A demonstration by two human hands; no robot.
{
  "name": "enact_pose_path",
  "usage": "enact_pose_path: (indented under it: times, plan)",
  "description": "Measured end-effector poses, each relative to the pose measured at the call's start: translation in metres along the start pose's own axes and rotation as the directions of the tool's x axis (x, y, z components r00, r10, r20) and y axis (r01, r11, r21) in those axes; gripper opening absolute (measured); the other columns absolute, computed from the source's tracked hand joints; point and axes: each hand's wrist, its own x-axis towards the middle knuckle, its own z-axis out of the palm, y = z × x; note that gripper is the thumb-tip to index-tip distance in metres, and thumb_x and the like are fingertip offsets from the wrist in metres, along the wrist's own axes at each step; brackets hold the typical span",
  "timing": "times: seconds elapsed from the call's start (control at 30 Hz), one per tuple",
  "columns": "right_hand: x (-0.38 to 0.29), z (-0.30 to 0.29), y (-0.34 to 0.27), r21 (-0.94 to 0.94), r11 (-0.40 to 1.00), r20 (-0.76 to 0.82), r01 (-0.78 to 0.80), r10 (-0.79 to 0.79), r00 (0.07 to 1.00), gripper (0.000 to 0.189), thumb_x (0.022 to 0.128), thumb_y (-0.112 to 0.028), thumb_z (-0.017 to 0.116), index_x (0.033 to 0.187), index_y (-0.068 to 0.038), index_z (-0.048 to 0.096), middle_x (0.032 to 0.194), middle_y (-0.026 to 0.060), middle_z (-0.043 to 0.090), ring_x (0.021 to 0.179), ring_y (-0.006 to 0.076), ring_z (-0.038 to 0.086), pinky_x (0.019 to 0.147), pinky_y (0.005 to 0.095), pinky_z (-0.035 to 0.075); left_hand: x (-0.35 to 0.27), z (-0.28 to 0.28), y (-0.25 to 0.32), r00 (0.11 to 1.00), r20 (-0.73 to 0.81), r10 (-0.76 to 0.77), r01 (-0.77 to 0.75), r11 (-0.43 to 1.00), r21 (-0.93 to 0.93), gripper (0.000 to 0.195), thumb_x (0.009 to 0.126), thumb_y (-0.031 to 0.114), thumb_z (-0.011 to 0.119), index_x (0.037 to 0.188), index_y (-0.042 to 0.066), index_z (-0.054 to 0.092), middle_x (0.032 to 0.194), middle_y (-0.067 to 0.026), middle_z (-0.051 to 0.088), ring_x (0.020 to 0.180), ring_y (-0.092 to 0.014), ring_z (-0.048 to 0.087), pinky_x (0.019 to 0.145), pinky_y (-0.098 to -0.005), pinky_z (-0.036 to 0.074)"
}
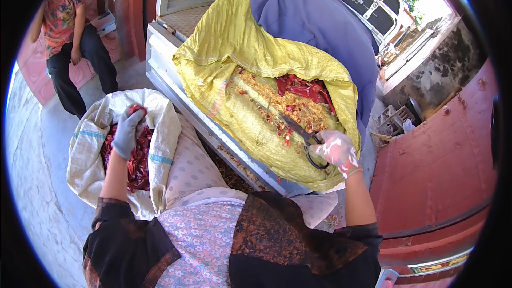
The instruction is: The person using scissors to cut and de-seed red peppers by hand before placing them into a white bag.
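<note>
My left hand (130, 128), in a grey glove, is raised over a white woven sack (164, 132) with blue stripes. Its fingers are closed around what looks like dried red chilli (138, 109). More dried red chillies (138, 168) fill the sack below. My right hand (338, 150), in a pink and white patterned glove, grips black-handled scissors (306, 138). The blades lie over a yellow woven sack (240, 116) and point up and left. Seeds and chilli scraps (300, 106) are strewn on that sack. Whole dried chillies (306, 88) show in its mouth.
The yellow sack rests on the metal bed of a small cargo vehicle (160, 56), partly under purple cloth (308, 12). A seated person (66, 36) is at the far left. A red metal door (436, 160) stands on the right, near a plastic crate (392, 120).
</note>
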Motion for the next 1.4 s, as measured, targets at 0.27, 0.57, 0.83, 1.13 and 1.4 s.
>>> enact_pose_path:
  times: [0.27,0.57,0.83,1.13,1.4]
  plan:
    - [0.107,0.012,-0.059,0.238,0.971,-0.134,-0.032,0.066,0.989,0.033,0.078,-0.039,0.063,0.084,-0.007,0.063,0.085,0.0127,0.064,0.080,0.0278,0.061,0.071,0.0378,0.048,-0.046,-0.091,-0.059,0.980,-0.070,0.184,0.076,-0.024,0.997,0.056,0.074,0.036,0.063,0.120,0.010,0.046,0.117,-0.0161,0.052,0.109,-0.034,0.050,0.090,-0.0420,0.041]
    - [0.163,0.038,-0.046,-0.409,0.912,-0.054,-0.032,0.011,0.998,0.011,0.076,-0.022,0.062,0.078,-0.017,0.072,0.082,0.0002,0.069,0.077,0.0194,0.066,0.052,0.0398,0.051,-0.036,0.039,-0.006,0.954,0.160,0.253,-0.298,0.862,0.411,0.032,0.085,0.016,0.057,0.111,-0.003,0.054,0.097,-0.0080,0.061,0.088,-0.013,0.057,0.079,-0.0258,0.045]
    - [0.081,0.021,-0.004,0.530,0.820,-0.079,-0.215,0.300,0.951,0.041,0.079,-0.029,0.068,0.100,0.006,0.062,0.095,0.0140,0.067,0.081,0.0181,0.063,0.066,0.0268,0.048,-0.057,0.177,0.004,0.772,0.613,-0.165,0.260,0.963,-0.068,0.044,0.089,0.029,0.055,0.123,0.003,0.047,0.110,-0.0084,0.059,0.097,-0.016,0.057,0.081,-0.0304,0.046]
    - [-0.009,0.033,-0.084,0.912,-0.371,0.198,-0.176,0.023,0.980,0.020,0.086,-0.019,0.060,0.096,-0.001,0.061,0.070,0.0029,0.061,0.049,0.0056,0.047,0.042,0.0172,0.031,-0.048,0.270,0.036,0.633,0.774,-0.006,0.361,0.887,-0.288,0.048,0.090,0.032,0.053,0.127,0.004,0.041,0.113,-0.0065,0.057,0.098,-0.016,0.056,0.084,-0.0302,0.045]
    - [-0.002,0.056,-0.094,0.799,-0.601,0.189,-0.012,0.233,0.954,0.029,0.088,-0.030,0.057,0.102,-0.004,0.062,0.072,-0.0009,0.058,0.051,0.0059,0.047,0.043,0.0203,0.037,-0.002,0.295,0.034,0.740,0.672,0.004,0.194,0.956,-0.220,0.046,0.091,0.029,0.053,0.127,0.005,0.041,0.112,-0.0066,0.057,0.096,-0.015,0.057,0.080,-0.0302,0.047]
